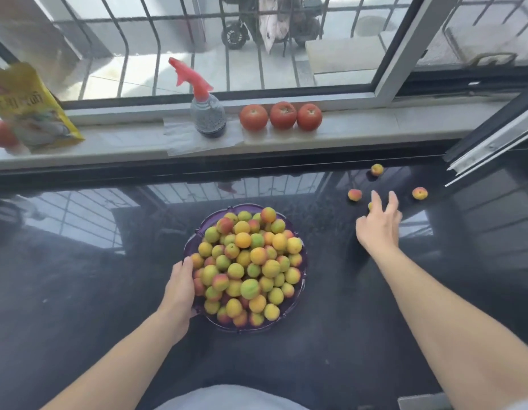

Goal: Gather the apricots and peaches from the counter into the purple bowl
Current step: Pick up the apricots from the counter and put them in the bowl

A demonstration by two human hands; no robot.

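Purple bowl [194, 232] is set mid-counter, heaped with apricots and peaches [248, 267]. Its left rim is gripped by the left hand [181, 287], fingers curled over the edge. Right hand [378, 229] is stretched out to the right with fingers spread, nothing held, over a partly hidden fruit [370, 206]. Three loose fruits are seen beyond: [355, 195], [377, 169], [419, 193]. Three tomatoes [283, 115] and a spray bottle [208, 113] are lined on the sill.
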